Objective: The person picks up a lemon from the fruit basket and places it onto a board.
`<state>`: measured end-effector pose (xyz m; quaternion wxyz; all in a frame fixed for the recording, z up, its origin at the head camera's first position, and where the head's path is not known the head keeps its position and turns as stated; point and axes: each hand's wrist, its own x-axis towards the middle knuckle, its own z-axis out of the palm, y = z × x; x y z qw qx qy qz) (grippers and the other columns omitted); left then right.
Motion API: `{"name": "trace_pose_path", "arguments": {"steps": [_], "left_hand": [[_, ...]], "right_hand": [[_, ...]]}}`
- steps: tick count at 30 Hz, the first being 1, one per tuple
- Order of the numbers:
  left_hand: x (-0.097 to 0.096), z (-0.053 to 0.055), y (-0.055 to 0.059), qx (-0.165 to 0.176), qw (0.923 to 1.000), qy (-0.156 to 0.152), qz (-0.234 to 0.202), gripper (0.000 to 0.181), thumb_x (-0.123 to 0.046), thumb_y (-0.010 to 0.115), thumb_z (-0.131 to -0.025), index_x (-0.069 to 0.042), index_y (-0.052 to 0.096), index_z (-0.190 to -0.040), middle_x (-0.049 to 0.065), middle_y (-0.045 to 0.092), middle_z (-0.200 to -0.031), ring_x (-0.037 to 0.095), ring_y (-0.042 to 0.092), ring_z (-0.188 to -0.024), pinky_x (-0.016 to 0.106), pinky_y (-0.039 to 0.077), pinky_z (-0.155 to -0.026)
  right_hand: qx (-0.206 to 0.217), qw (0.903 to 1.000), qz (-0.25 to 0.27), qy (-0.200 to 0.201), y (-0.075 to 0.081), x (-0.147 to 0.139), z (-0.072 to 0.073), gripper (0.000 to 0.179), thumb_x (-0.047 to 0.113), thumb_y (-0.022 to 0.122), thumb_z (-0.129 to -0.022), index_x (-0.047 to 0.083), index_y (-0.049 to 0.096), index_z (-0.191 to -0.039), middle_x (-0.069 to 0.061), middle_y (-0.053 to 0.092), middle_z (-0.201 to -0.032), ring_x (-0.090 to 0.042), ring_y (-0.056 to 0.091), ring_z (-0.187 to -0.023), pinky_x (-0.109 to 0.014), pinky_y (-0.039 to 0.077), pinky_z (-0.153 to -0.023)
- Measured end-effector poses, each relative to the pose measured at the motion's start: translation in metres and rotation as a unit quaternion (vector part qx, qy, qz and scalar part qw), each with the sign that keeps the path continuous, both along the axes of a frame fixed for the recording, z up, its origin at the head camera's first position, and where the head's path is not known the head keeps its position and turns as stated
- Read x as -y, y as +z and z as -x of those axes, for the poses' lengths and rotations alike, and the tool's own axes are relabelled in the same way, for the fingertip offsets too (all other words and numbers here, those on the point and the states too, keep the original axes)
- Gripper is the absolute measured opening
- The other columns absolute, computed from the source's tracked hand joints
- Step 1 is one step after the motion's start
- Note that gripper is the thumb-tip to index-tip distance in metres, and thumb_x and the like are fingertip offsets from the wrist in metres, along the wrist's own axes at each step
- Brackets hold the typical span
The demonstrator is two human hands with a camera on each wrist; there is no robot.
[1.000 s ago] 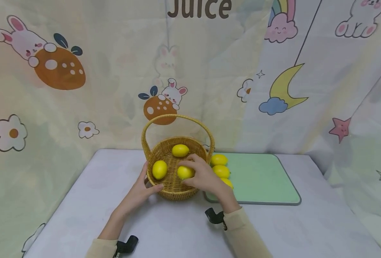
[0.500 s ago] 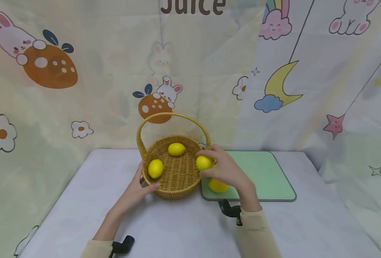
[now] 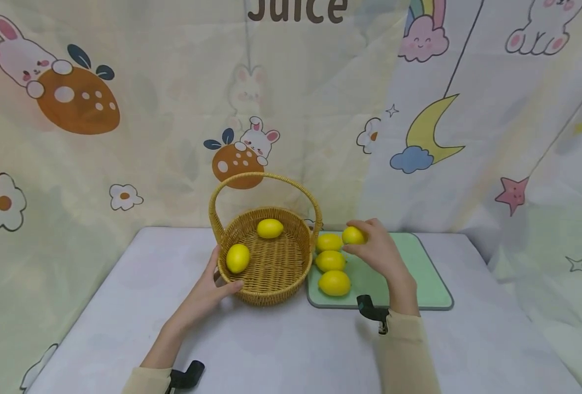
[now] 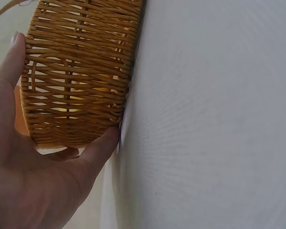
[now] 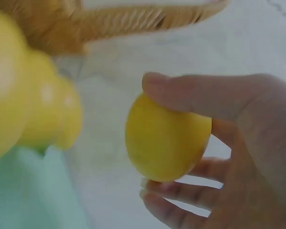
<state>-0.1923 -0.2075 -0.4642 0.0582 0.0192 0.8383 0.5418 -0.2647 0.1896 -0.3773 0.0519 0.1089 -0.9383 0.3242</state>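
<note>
So from the head camera, the right hand [image 3: 376, 249] was pinching the held lemon [image 3: 352, 235] over the back part of a green board [image 3: 421, 273]. It was just right of the rear lemon [image 3: 329, 242], with the middle lemon [image 3: 330, 261] and the front lemon [image 3: 334, 283] lined up toward the person, all three with their long axes running roughly left to right. Meanwhile the left hand [image 3: 211, 290] gripped the left side of the wicker basket [image 3: 266, 298], thumb over the rim. The basket stood on the bench [image 3: 291, 350], and two more were in there: the far lemon [image 3: 270, 228] and the left lemon [image 3: 238, 258].

Left wrist view: that hand spanned the basket's wall, one digit up at the rim, another down near the base. Bits of yellow showed through the weave.

Right wrist view was kinda blurry, but the thumb was on one side of the held lemon, fingers on the other, with a clear gap to the lined-up ones. IMO that gap mattered most: it was on their far side from the basket, right hand obviously nearer. Couldn't tell its long axis (looked nearly round) or its height above the board.
</note>
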Motion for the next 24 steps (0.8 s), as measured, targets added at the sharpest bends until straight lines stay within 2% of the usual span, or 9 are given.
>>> {"name": "trace_pose_path", "arguments": {"steps": [3,8,15,21,24], "left_hand": [[0.0,0.0,0.0,-0.002,1.0,-0.003,0.0,0.108,-0.047,0.071,-0.088,-0.049,-0.015,-0.153,0.001,-0.01,-0.168,0.046,0.008,-0.153,0.075,0.019,-0.112],[0.001,0.001,-0.002,0.0,1.0,-0.002,-0.002,0.109,-0.046,0.072,-0.088,-0.047,-0.015,-0.154,0.0,-0.01,-0.168,0.045,0.008,-0.153,0.074,0.018,-0.113],[0.002,0.002,-0.003,-0.019,0.9998,-0.007,0.0,0.108,-0.042,0.071,-0.09,-0.048,-0.016,-0.153,-0.002,-0.011,-0.168,0.046,0.009,-0.153,0.075,0.018,-0.112],[0.002,0.003,-0.004,-0.019,0.9998,-0.01,-0.003,0.108,-0.042,0.071,-0.09,-0.049,-0.015,-0.153,-0.001,-0.011,-0.168,0.047,0.01,-0.152,0.076,0.019,-0.112],[0.003,0.003,-0.004,-0.018,0.9998,-0.009,-0.003,0.107,-0.042,0.071,-0.089,-0.05,-0.015,-0.152,-0.002,-0.011,-0.168,0.047,0.01,-0.152,0.076,0.019,-0.111]], "right_hand": [[0.019,0.9994,-0.013,-0.026,-0.012,-0.008,0.008,0.061,0.031,0.075,-0.086,0.014,0.055,-0.141,-0.018,0.049,-0.125,-0.033,0.052,-0.101,-0.045,0.048,-0.084],[0.048,0.9976,-0.025,-0.042,-0.033,-0.016,0.018,0.063,0.029,0.074,-0.087,0.008,0.054,-0.142,-0.023,0.047,-0.129,-0.037,0.05,-0.109,-0.054,0.045,-0.094],[0.052,0.9968,-0.024,-0.056,-0.056,-0.018,0.026,0.066,0.029,0.072,-0.088,0.004,0.049,-0.145,-0.027,0.049,-0.13,-0.038,0.051,-0.11,-0.055,0.044,-0.098],[0.076,0.9968,0.003,-0.024,-0.063,-0.019,0.029,0.068,0.031,0.065,-0.094,0.007,0.039,-0.152,-0.026,0.044,-0.144,-0.041,0.046,-0.129,-0.059,0.036,-0.112],[0.088,0.9959,0.015,-0.008,-0.064,-0.019,0.029,0.066,0.027,0.059,-0.097,0.007,0.034,-0.155,-0.027,0.039,-0.149,-0.043,0.041,-0.135,-0.061,0.032,-0.114]]}}
